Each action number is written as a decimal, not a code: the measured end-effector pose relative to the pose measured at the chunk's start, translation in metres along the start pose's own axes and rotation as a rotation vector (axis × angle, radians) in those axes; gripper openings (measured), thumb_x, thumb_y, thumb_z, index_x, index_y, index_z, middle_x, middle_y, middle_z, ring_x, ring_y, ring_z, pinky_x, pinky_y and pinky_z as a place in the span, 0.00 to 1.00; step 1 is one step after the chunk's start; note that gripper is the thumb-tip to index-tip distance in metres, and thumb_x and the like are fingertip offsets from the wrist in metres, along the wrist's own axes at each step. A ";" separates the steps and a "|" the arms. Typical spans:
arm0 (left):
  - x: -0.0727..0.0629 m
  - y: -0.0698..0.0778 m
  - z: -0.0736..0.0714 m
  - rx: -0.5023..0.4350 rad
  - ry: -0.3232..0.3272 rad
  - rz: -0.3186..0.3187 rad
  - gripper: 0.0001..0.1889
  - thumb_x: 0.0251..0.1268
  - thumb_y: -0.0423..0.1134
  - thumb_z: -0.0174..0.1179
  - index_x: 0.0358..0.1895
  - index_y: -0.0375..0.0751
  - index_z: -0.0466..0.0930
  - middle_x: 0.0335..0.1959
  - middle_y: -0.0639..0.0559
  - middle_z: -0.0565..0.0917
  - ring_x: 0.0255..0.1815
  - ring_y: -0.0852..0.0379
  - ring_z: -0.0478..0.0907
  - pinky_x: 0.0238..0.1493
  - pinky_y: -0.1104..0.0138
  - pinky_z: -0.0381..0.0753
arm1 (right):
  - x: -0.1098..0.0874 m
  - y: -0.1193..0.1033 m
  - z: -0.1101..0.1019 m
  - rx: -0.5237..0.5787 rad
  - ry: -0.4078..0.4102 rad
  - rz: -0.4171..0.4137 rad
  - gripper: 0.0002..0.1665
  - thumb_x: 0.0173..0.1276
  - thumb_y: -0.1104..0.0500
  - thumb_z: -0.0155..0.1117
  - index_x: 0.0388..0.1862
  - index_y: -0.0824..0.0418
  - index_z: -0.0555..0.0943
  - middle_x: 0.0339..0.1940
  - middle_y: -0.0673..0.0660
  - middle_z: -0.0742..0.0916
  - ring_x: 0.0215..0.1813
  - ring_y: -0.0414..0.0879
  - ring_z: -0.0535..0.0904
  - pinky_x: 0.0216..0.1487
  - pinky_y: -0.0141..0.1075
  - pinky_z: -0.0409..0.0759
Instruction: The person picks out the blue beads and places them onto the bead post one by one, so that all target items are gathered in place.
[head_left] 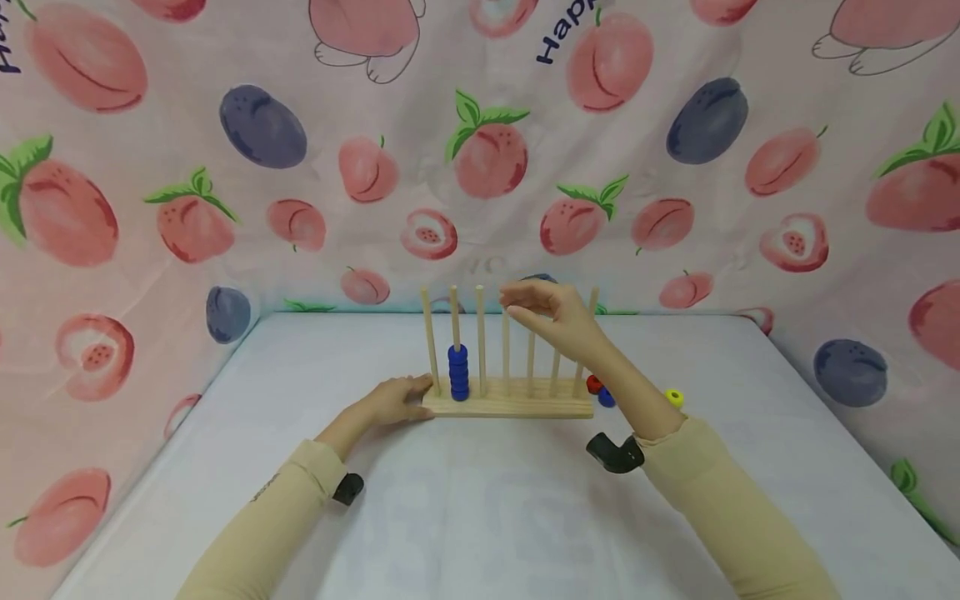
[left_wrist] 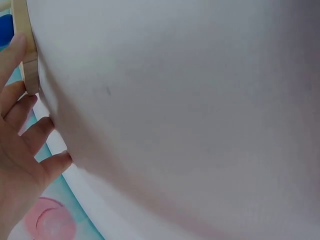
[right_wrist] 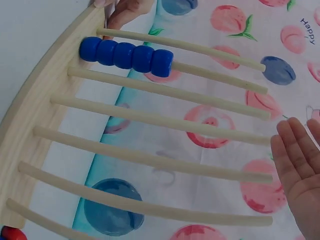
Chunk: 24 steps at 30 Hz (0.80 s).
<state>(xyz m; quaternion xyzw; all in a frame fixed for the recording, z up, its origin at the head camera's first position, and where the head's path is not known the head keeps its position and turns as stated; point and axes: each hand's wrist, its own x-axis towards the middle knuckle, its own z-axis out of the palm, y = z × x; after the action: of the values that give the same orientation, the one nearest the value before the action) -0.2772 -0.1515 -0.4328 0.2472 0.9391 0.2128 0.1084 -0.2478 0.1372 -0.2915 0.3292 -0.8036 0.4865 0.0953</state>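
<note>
A wooden bead rack (head_left: 517, 406) with several upright pegs stands on the table. Blue beads (head_left: 458, 373) are stacked on its second peg from the left; the other pegs in view carry none. My left hand (head_left: 393, 401) grips the left end of the rack's base, and the left wrist view shows the thumb (left_wrist: 15, 47) on one side and fingers around the end. Up at the peg tops is my right hand (head_left: 558, 317), its fingers extended and holding nothing. In the right wrist view its fingertips (right_wrist: 282, 127) are right at the tip of a middle peg (right_wrist: 225, 132).
Loose beads lie right of the rack: a red one (head_left: 594, 384), a blue one (head_left: 607, 397) and a yellow one (head_left: 674, 398), partly around my right forearm. A fruit-print cloth (head_left: 480, 167) hangs behind the white table (head_left: 480, 517).
</note>
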 end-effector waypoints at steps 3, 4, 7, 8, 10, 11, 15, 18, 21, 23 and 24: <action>0.001 -0.001 0.000 -0.009 0.000 -0.002 0.34 0.62 0.45 0.61 0.68 0.32 0.62 0.68 0.36 0.65 0.69 0.32 0.60 0.70 0.43 0.57 | -0.008 0.003 -0.003 -0.034 -0.047 0.006 0.17 0.67 0.66 0.59 0.53 0.69 0.78 0.49 0.65 0.85 0.51 0.54 0.83 0.53 0.35 0.81; 0.001 -0.001 0.000 -0.010 0.000 -0.003 0.34 0.62 0.45 0.61 0.68 0.32 0.62 0.68 0.37 0.65 0.69 0.32 0.60 0.70 0.43 0.57 | -0.012 0.003 -0.004 -0.045 -0.062 0.011 0.17 0.67 0.65 0.59 0.53 0.69 0.78 0.49 0.65 0.85 0.52 0.54 0.82 0.54 0.37 0.81; 0.002 -0.001 0.001 -0.001 -0.002 0.004 0.34 0.62 0.45 0.61 0.68 0.32 0.62 0.68 0.36 0.65 0.68 0.31 0.61 0.70 0.43 0.57 | -0.021 0.006 -0.008 -0.065 -0.091 0.043 0.16 0.67 0.64 0.59 0.53 0.67 0.78 0.50 0.63 0.85 0.53 0.54 0.82 0.56 0.43 0.80; 0.003 0.000 0.001 0.000 -0.005 0.007 0.34 0.62 0.45 0.61 0.68 0.32 0.62 0.68 0.36 0.65 0.68 0.31 0.61 0.70 0.43 0.57 | -0.025 0.007 -0.009 -0.071 -0.094 0.050 0.16 0.67 0.63 0.59 0.53 0.67 0.78 0.50 0.63 0.85 0.53 0.54 0.82 0.56 0.44 0.80; 0.003 0.000 0.002 0.011 -0.010 0.017 0.35 0.62 0.46 0.61 0.68 0.31 0.62 0.68 0.36 0.66 0.68 0.31 0.61 0.69 0.43 0.58 | -0.030 0.009 -0.012 -0.087 -0.095 0.061 0.15 0.68 0.63 0.59 0.52 0.66 0.79 0.50 0.63 0.85 0.54 0.53 0.81 0.56 0.44 0.80; 0.003 0.000 0.002 0.012 -0.012 0.018 0.35 0.62 0.46 0.61 0.68 0.31 0.62 0.68 0.36 0.66 0.68 0.32 0.61 0.69 0.43 0.58 | -0.033 0.010 -0.013 -0.087 -0.094 0.065 0.15 0.67 0.64 0.59 0.52 0.66 0.79 0.50 0.62 0.85 0.53 0.53 0.82 0.56 0.44 0.80; 0.002 0.001 0.000 0.034 -0.014 0.014 0.35 0.62 0.46 0.62 0.67 0.31 0.63 0.67 0.36 0.67 0.68 0.32 0.62 0.69 0.43 0.59 | -0.041 0.014 -0.014 -0.094 -0.107 0.059 0.15 0.67 0.64 0.59 0.52 0.66 0.79 0.50 0.62 0.85 0.53 0.53 0.82 0.56 0.43 0.80; 0.000 0.001 -0.002 0.042 -0.012 0.013 0.35 0.61 0.45 0.62 0.67 0.30 0.63 0.66 0.35 0.68 0.67 0.32 0.63 0.68 0.44 0.60 | -0.045 0.016 -0.016 -0.101 -0.119 0.070 0.15 0.67 0.63 0.60 0.52 0.66 0.79 0.50 0.62 0.85 0.53 0.53 0.82 0.55 0.43 0.80; -0.001 0.001 -0.003 0.047 -0.008 0.027 0.35 0.61 0.45 0.62 0.66 0.29 0.63 0.66 0.35 0.68 0.66 0.32 0.64 0.68 0.43 0.61 | -0.050 0.021 -0.019 -0.109 -0.116 0.093 0.16 0.66 0.63 0.61 0.52 0.66 0.79 0.50 0.62 0.85 0.53 0.54 0.82 0.55 0.44 0.80; 0.000 0.001 -0.003 0.034 -0.008 0.026 0.35 0.61 0.45 0.62 0.67 0.30 0.63 0.67 0.35 0.67 0.67 0.32 0.64 0.68 0.44 0.61 | -0.053 0.026 -0.022 -0.117 -0.107 0.114 0.17 0.66 0.63 0.61 0.53 0.67 0.78 0.50 0.62 0.85 0.53 0.54 0.81 0.56 0.46 0.80; 0.000 0.001 -0.003 0.033 -0.008 0.028 0.35 0.61 0.45 0.62 0.67 0.30 0.63 0.67 0.35 0.67 0.67 0.32 0.63 0.68 0.44 0.60 | -0.056 0.029 -0.024 -0.119 -0.105 0.119 0.17 0.66 0.63 0.61 0.53 0.67 0.78 0.50 0.63 0.85 0.54 0.54 0.81 0.56 0.46 0.80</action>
<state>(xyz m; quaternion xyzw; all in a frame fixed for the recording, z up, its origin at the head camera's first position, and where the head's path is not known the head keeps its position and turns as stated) -0.2779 -0.1521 -0.4298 0.2629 0.9385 0.1976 0.1048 -0.2271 0.1903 -0.3264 0.2997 -0.8532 0.4247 0.0434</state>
